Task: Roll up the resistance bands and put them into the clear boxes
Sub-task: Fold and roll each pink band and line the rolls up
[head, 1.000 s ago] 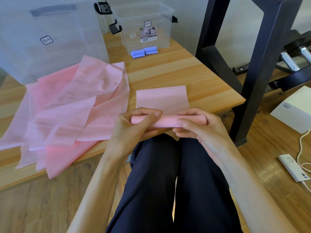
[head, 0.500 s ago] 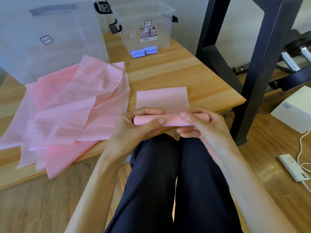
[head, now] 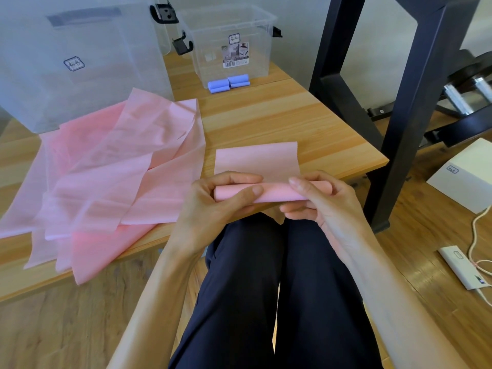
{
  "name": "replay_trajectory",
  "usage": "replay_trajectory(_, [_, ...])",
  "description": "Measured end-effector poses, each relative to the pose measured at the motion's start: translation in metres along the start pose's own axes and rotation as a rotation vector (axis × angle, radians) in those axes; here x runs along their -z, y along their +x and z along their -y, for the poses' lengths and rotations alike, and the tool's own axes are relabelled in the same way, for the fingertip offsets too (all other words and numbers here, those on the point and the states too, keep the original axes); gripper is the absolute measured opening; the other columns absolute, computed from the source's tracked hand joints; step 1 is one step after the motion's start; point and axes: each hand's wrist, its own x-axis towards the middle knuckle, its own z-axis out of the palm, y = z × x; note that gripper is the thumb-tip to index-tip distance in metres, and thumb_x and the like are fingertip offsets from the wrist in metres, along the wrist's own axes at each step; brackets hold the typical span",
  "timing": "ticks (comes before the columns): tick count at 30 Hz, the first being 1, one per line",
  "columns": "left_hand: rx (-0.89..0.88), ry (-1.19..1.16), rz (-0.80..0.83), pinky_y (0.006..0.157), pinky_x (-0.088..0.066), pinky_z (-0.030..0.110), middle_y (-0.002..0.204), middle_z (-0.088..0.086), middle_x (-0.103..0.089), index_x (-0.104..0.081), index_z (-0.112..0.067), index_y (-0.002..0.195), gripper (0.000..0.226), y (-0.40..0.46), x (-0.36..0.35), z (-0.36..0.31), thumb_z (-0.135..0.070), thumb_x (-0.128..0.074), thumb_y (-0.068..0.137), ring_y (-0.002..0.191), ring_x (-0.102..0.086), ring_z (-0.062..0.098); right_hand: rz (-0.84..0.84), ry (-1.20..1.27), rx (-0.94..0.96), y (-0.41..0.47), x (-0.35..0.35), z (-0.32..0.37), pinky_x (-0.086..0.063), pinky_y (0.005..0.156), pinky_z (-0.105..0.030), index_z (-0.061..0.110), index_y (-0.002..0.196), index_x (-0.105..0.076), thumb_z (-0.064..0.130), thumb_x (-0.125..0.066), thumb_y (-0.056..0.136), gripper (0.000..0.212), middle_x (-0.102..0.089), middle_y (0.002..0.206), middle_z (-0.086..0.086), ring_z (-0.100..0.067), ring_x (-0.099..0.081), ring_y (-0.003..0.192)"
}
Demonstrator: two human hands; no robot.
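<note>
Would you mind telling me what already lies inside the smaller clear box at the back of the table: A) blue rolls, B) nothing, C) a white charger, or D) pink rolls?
A: two blue rolls lie side by side on the floor of the smaller clear box.

Large clear box (head: 80,62) cut off top-left; small box label (head: 235,55) illegible.

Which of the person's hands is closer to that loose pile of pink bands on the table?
The left hand. It grips the pink roll beside the pile's near edge; the right hand holds the roll's far end, farther from the pile.
</note>
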Motion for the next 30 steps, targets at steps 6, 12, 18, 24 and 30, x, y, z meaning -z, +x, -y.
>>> replay_trajectory(6, [0.018,0.022,-0.025,0.068,-0.058,0.019,0.094,-0.002,-0.077,-0.074,-0.010,0.098,0.019,0.0019,0.0017,-0.0011,-0.020,-0.070,0.083,0.084,-0.074,0.013,0.049,-0.033,0.062,-0.0015,0.0028,-0.0008,-0.060,0.065,-0.028,0.004,0.093,-0.068,0.019,-0.077,0.070,0.029,-0.074,0.083,-0.007,-0.028,-0.074,0.075])
replay_trajectory(12, [-0.012,0.023,0.038,0.071,-0.059,0.021,0.094,-0.001,-0.077,-0.073,-0.005,0.096,0.015,-0.0001,0.0026,-0.0026,-0.012,-0.068,0.084,0.089,-0.074,0.015,0.007,-0.015,-0.007,-0.0005,0.0001,-0.0017,-0.059,0.060,-0.026,0.006,0.091,-0.070,0.030,-0.076,0.071,0.032,-0.074,0.081,-0.010,-0.027,-0.073,0.068])
replay_trajectory(18, [-0.016,0.002,0.005,0.067,-0.058,0.019,0.089,-0.004,-0.076,-0.073,-0.008,0.099,0.029,0.0005,0.0045,-0.0028,-0.027,-0.067,0.078,0.084,-0.074,0.014,0.049,-0.026,0.061,-0.0027,-0.0012,-0.0010,-0.059,0.062,-0.025,0.009,0.093,-0.075,0.025,-0.076,0.070,0.028,-0.075,0.085,-0.010,-0.028,-0.074,0.070])
replay_trajectory(24, [-0.036,-0.008,-0.041,0.067,-0.058,0.019,0.087,-0.008,-0.075,-0.073,-0.010,0.096,0.026,0.0005,0.0011,0.0001,-0.027,-0.068,0.077,0.084,-0.074,0.011,0.028,-0.007,0.007,-0.0008,-0.0027,-0.0005,-0.058,0.060,-0.026,0.009,0.094,-0.074,0.029,-0.074,0.072,0.030,-0.075,0.085,-0.007,-0.025,-0.073,0.066])
replay_trajectory(30, [-0.013,-0.005,-0.030,0.066,-0.058,0.019,0.085,-0.005,-0.075,-0.072,-0.006,0.092,0.019,0.0004,0.0016,-0.0007,-0.020,-0.070,0.080,0.081,-0.074,0.011,0.007,-0.030,0.036,-0.0004,-0.0024,-0.0006,-0.058,0.059,-0.025,0.008,0.092,-0.073,0.029,-0.075,0.071,0.029,-0.074,0.079,-0.006,-0.025,-0.073,0.066])
